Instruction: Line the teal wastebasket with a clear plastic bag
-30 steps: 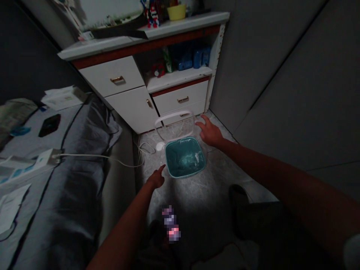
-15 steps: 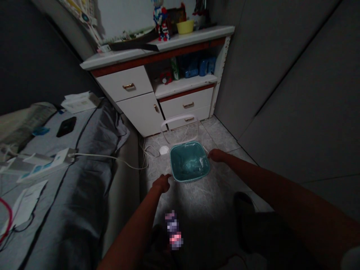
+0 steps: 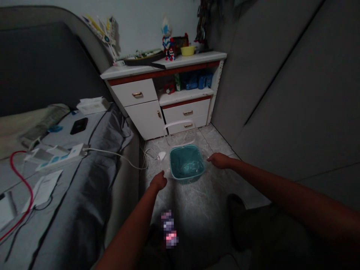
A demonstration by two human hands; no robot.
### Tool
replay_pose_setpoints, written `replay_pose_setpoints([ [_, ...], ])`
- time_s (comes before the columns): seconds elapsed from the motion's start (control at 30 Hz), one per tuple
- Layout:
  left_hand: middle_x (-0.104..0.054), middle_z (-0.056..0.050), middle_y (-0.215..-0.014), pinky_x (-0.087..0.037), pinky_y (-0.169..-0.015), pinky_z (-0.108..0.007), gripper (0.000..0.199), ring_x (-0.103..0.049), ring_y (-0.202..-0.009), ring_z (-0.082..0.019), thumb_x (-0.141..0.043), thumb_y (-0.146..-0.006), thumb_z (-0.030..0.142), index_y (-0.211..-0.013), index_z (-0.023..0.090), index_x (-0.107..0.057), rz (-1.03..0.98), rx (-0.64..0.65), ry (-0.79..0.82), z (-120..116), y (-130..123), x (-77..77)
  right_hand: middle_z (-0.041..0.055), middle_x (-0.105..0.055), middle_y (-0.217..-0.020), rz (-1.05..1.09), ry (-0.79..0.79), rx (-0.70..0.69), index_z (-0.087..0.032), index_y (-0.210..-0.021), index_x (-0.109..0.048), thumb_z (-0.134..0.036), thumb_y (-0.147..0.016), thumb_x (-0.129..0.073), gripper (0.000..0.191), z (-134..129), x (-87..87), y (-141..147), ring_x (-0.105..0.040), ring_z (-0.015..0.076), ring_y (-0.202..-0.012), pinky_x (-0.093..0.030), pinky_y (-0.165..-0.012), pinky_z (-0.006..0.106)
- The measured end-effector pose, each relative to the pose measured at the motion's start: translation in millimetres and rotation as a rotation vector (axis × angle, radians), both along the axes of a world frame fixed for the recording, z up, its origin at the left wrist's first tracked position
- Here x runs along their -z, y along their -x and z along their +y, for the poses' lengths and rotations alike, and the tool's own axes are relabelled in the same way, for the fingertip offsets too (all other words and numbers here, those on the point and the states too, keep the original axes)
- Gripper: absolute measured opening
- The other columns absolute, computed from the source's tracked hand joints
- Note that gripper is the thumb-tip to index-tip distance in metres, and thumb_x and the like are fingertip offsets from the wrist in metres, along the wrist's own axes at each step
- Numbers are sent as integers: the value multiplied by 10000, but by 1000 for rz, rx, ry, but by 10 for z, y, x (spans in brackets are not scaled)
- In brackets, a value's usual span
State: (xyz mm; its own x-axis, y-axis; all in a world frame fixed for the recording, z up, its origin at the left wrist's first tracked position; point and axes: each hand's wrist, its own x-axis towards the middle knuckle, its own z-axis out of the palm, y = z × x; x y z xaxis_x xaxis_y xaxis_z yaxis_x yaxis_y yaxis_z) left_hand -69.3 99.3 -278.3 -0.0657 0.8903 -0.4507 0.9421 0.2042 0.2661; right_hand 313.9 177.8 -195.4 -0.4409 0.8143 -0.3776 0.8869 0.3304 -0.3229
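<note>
A teal trash bin (image 3: 188,180) stands on the floor in the middle of the head view. A clear plastic bag (image 3: 189,168) lines its inside and spreads out over the rim at both sides. My left hand (image 3: 159,181) is closed at the bin's near left, pinching the bag's edge. Just beyond the right rim, my right hand (image 3: 220,160) pinches the bag's other side between closed fingers. A pale ring-shaped frame (image 3: 194,132) stands raised behind the bin, in front of the drawers.
A white cabinet (image 3: 145,119) with gold handles stands behind the bin. On the left, a bed (image 3: 92,176) holds a power strip (image 3: 75,152), a phone (image 3: 79,126) and a tissue pack (image 3: 92,105). A white cable (image 3: 118,154) runs to the floor. Grey panels (image 3: 275,93) rise on the right.
My hands have drawn outward from the rim on both sides, with the bag's edges stretched out. The head view has tilted up, showing more of the wall and headboard.
</note>
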Motion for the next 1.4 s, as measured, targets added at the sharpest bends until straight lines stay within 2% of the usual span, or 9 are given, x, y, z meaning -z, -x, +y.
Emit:
replay_pose_setpoints([
  [0.13, -530, -191, -1617, -383, -1254, -329, 662, -518, -1509, -268, -491, -957, 178, -1604, 34, -494, -48, -104, -155, -159, -31, -298, 89, -722, -1372, 125, -30, 20, -205, -1364, -777, -48, -937, -472, 548, -266, -290, 50, -695, 212, -1301, -495, -1108, 280],
  [0.3, -663, -135, -1497, -481, -1171, -332, 600, -668, -1346, -246, -481, -958, 151, -1544, 100, -598, -197, -141, -335, -386, -119, -759, 89, -717, -1393, 223, -185, 96, -181, -1396, -756, -56, -931, -461, 565, -517, -685, 88, -689, 222, -1308, -497, -1130, 298],
  [0.57, -772, -83, -1340, -592, -1036, -374, 465, -769, -1067, -236, -564, -959, 266, -1377, 178, -748, -388, -143, -655, -1025, -45, -1646, 53, -831, -1115, 453, -306, 210, -229, -1287, -820, -171, -916, -547, 464, -1024, -1492, -246, -780, 235, -995, -590, -1000, 375],
  [0.7, -825, -78, -1192, -609, -1000, -388, 401, -774, -1015, -239, -668, -905, 377, -1235, 199, -810, -438, -65, -758, -1473, 131, -1982, 64, -827, -1133, 592, -245, 263, -238, -1109, -869, -336, -886, -701, 296, -1374, -1752, -489, -772, 254, -1033, -585, -1004, 389],
  [0.83, -845, -71, -1051, -631, -946, -381, 396, -791, -967, -252, -736, -877, 513, -1115, 214, -840, -468, -27, -834, -1845, 246, -2219, 78, -826, -963, 690, -85, 297, -218, -1074, -866, -486, -765, -835, 410, -1670, -1877, -692, -768, 235, -903, -614, -839, 342],
  [0.97, -847, -71, -1027, -642, -887, -356, 440, -797, -956, -262, -766, -855, 615, -1056, 234, -854, -432, -59, -862, -2034, 262, -2393, 56, -765, -827, 731, -14, 336, -207, -1137, -848, -501, -663, -911, 561, -1839, -1966, -806, -728, 184, -779, -594, -719, 287],
  [1.13, -845, -61, -987, -637, -883, -344, 470, -795, -936, -257, -770, -836, 656, -1036, 239, -856, -413, -90, -871, -2024, 280, -2480, 6, -672, -768, 810, 33, 373, -221, -1296, -783, -452, -661, -911, 688, -1830, -1999, -825, -691, 151, -722, -596, -693, 276],
  [1.27, -841, -72, -947, -628, -849, -337, 475, -787, -896, -256, -743, -844, 645, -1029, 222, -853, -376, -66, -811, -1806, 314, -2339, -9, -651, -772, 843, 106, 414, -231, -1251, -781, -407, -667, -905, 623, -1643, -1822, -756, -690, 145, -722, -627, -723, 293],
  [1.4, -840, -88, -948, -606, -856, -337, 402, -788, -885, -260, -725, -850, 539, -1023, 196, -845, -316, -7, -613, -1449, 296, -2068, -29, -627, -718, 819, 190, 469, -190, -1155, -784, -382, -644, -915, 561, -1328, -1473, -613, -690, 144, -698, -637, -735, 302],
])
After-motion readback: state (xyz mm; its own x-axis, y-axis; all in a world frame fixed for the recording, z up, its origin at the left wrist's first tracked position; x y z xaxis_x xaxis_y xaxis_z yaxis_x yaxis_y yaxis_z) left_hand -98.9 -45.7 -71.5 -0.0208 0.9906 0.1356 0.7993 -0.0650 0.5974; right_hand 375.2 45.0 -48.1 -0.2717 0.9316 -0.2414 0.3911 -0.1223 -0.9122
